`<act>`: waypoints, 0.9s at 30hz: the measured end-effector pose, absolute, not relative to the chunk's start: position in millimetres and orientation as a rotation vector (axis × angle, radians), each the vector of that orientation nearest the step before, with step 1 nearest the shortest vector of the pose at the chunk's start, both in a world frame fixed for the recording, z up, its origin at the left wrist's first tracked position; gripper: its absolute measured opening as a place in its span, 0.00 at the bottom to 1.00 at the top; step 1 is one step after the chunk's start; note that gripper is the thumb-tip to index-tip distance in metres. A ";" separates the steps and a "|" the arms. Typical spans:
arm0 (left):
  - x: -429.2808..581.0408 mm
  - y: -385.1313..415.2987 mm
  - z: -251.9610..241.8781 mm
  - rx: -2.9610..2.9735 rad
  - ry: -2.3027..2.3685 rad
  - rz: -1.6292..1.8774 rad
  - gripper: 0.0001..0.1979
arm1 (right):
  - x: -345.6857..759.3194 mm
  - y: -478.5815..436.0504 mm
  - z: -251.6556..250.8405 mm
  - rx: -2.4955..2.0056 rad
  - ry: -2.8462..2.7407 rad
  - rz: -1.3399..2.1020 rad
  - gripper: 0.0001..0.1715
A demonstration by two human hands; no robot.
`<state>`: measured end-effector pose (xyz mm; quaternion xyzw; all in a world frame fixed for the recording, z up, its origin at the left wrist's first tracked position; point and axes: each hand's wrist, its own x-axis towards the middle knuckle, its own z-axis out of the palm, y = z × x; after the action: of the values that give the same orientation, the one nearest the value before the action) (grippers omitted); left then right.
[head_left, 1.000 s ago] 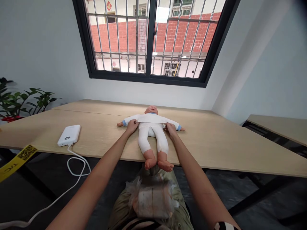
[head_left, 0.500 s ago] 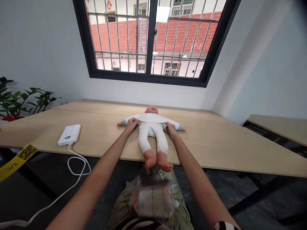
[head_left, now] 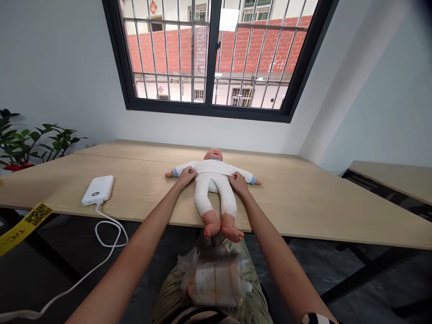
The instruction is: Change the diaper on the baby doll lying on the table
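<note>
A baby doll [head_left: 213,154] lies on its back on the table, head toward the window, arms spread and bare feet over the front edge. It wears a white shirt [head_left: 212,166] with blue cuffs and collar, and white cloth covers its legs. My left hand [head_left: 187,174] is closed at the shirt's lower hem on the left side of the doll's waist. On the opposite side, my right hand [head_left: 238,181] is closed on the hem too. The fingertips partly hide the pinched cloth.
A white power bank [head_left: 97,190] with a white cable [head_left: 116,245] lies on the left of the wooden table [head_left: 303,198]. A plastic-wrapped bundle [head_left: 218,281] rests on my lap. A potted plant [head_left: 37,139] stands far left; a barred window [head_left: 209,67] is ahead.
The shirt's hem has come down a little over the doll's waist and lies flatter. Both hands have shifted only slightly and stay at its sides.
</note>
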<state>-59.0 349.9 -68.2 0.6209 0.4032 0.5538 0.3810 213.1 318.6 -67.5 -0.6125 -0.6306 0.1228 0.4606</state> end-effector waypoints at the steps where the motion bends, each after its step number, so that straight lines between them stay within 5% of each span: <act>1: -58.8 348.6 -67.2 1.606 1.021 1.400 0.08 | 212.9 317.9 -67.4 -1.516 -1.564 0.304 0.08; 11: -52.0 318.5 -43.3 1.796 1.272 1.317 0.07 | 190.6 279.1 -33.6 -1.261 -1.496 0.318 0.08; 16: -51.9 215.6 -22.1 1.922 1.286 1.733 0.01 | 192.9 150.0 -20.1 -1.041 -1.461 0.187 0.14; 19: -54.8 130.5 -29.0 2.071 1.167 1.887 0.07 | 210.5 76.6 -50.3 -1.086 -1.650 0.031 0.23; 23: -57.0 60.6 -66.4 2.403 0.936 1.384 0.13 | 231.1 36.5 -108.6 -1.446 -1.965 0.234 0.33; 27: -55.7 47.5 -110.2 2.078 1.189 0.745 0.20 | 223.0 34.3 -142.4 -1.744 -1.883 0.729 0.35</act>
<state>-55.7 47.5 -110.2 0.7874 0.4506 0.2822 0.3120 223.0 34.3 -142.4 -0.6353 -0.6861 0.2656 0.2346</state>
